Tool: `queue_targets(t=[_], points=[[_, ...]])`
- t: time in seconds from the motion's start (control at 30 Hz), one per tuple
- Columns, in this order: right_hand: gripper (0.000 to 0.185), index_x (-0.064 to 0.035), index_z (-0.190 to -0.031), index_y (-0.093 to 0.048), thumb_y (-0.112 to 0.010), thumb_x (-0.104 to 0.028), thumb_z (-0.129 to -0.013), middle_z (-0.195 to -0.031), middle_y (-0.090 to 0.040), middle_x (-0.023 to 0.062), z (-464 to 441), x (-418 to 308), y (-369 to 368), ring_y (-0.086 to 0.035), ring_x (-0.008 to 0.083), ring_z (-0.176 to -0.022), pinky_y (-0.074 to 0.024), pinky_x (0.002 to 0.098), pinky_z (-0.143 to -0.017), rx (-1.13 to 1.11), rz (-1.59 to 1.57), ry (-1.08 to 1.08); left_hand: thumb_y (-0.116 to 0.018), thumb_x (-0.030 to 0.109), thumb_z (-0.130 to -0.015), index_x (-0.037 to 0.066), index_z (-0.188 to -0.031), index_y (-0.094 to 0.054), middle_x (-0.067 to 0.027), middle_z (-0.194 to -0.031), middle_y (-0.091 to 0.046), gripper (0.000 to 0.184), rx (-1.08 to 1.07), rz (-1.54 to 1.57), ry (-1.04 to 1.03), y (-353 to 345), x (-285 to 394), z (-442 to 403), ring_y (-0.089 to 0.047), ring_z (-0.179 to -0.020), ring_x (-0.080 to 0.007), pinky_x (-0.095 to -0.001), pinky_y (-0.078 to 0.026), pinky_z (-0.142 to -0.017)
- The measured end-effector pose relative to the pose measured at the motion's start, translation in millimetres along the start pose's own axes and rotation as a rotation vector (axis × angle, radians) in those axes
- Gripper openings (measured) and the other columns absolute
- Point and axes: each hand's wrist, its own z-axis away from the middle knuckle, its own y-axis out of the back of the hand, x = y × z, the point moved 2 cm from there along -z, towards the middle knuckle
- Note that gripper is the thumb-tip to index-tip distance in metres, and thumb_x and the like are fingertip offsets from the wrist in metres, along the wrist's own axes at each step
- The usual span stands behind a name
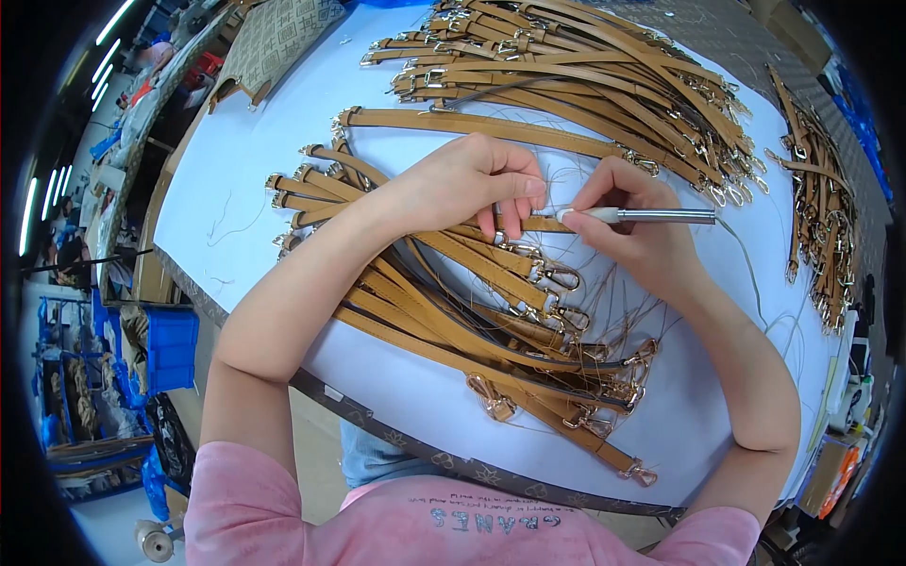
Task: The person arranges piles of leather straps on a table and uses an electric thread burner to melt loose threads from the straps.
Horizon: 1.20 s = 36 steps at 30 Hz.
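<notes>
My left hand (495,181) is closed on a tan leather strap (545,224), fingers curled over it above the other straps. My right hand (646,231) pinches a pen-like tool (665,216) with a white front and a shiny silver barrel. Its front end, partly hidden by my fingertips, is close to the held strap. Loose threads trail around both hands. Beneath my left forearm and hand lies a bundle of tan straps (444,344) with gold buckles and snap hooks. A single strap (491,124) stretches out just beyond my left hand.
A large pile of similar straps (566,71) covers the far side of the white table surface (236,189). More straps (823,217) hang or lie at the right. A patterned brown piece (283,47) sits at the far left, and a blue crate (170,347) stands left of the table.
</notes>
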Motion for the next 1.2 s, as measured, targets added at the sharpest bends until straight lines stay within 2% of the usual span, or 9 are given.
queue_targets(t=[0.6,0.7,0.73,0.83,0.87,0.97,1.13,1.2], points=[[0.018,-0.0055,-0.080,-0.056,-0.074,-0.007,-0.081,-0.071,-0.054,-0.0039,1,0,1,-0.046,0.0024,-0.066,-0.0355,0.0192,-0.058,0.003,0.032,-0.004,-0.053,0.021,-0.099,0.004,-0.096,-0.061,-0.0013,-0.082,-0.064,0.020,-0.007,0.021,0.015,1,4,2,-0.065,-0.071,-0.0078,-0.0195,-0.050,-0.057],[0.016,-0.0044,-0.081,-0.056,-0.072,-0.006,-0.083,-0.075,-0.057,-0.0017,1,1,4,-0.050,0.0034,-0.067,-0.0373,0.0185,-0.059,0.005,0.048,0.021,-0.055,0.010,-0.094,0.001,-0.093,-0.063,-0.0038,-0.084,-0.067,0.012,-0.026,-0.150,-0.021,2,21,14,-0.068,-0.073,-0.0162,-0.0268,-0.054,-0.064],[0.016,-0.0044,-0.081,-0.056,-0.072,-0.006,-0.083,-0.075,-0.057,-0.0017,1,0,5,-0.050,0.0034,-0.067,-0.0373,0.0185,-0.059,0.006,0.047,0.023,-0.055,0.010,-0.094,0.001,-0.093,-0.063,-0.0038,-0.084,-0.067,0.012,-0.026,-0.151,-0.020,4,25,20,-0.068,-0.073,-0.0162,-0.0268,-0.054,-0.064],[0.012,-0.0019,-0.086,-0.056,-0.067,-0.003,-0.086,-0.083,-0.058,0.0034,4,-7,8,-0.055,0.0066,-0.070,-0.0467,0.0202,-0.063,0.116,-0.116,0.074,-0.061,0.006,-0.088,0.002,-0.096,-0.064,-0.0048,-0.086,-0.068,0.009,-0.019,-0.784,-0.159,11,35,36,-0.067,-0.077,-0.0222,-0.0307,-0.054,-0.071],[0.012,-0.0019,-0.086,-0.056,-0.067,-0.003,-0.086,-0.083,-0.058,0.0034,4,-8,8,-0.055,0.0066,-0.070,-0.0467,0.0202,-0.063,0.114,-0.117,0.078,-0.061,0.006,-0.088,0.002,-0.096,-0.064,-0.0048,-0.086,-0.068,0.009,-0.015,-0.787,-0.158,13,30,34,-0.067,-0.077,-0.0222,-0.0307,-0.054,-0.071],[0.008,0.0003,-0.091,-0.054,-0.062,0.000,-0.089,-0.092,-0.057,0.0084,5,-13,8,-0.058,0.0097,-0.072,-0.0556,0.0264,-0.069,0.212,-0.237,0.245,-0.058,0.002,-0.085,0.002,-0.095,-0.067,-0.0098,-0.088,-0.069,0.014,0.394,-1.114,-0.600,25,14,26,-0.065,-0.088,-0.0296,-0.0350,-0.051,-0.079],[0.008,0.0012,-0.093,-0.053,-0.060,0.000,-0.090,-0.095,-0.055,0.0105,8,-19,13,-0.058,0.0104,-0.073,-0.0587,0.0315,-0.072,0.229,-0.233,0.272,-0.062,0.004,-0.084,0.004,-0.094,-0.068,-0.0114,-0.086,-0.068,0.012,0.384,-1.088,-0.500,42,29,38,-0.065,-0.088,-0.0274,-0.0351,-0.051,-0.078],[0.008,0.0015,-0.094,-0.052,-0.059,0.000,-0.091,-0.097,-0.055,0.0110,8,-22,14,-0.058,0.0107,-0.073,-0.0584,0.0313,-0.071,0.250,-0.239,0.288,-0.065,0.007,-0.083,0.004,-0.091,-0.068,-0.0108,-0.087,-0.066,0.010,0.032,-0.956,-0.011,48,37,48,-0.064,-0.084,-0.0280,-0.0360,-0.050,-0.075]])
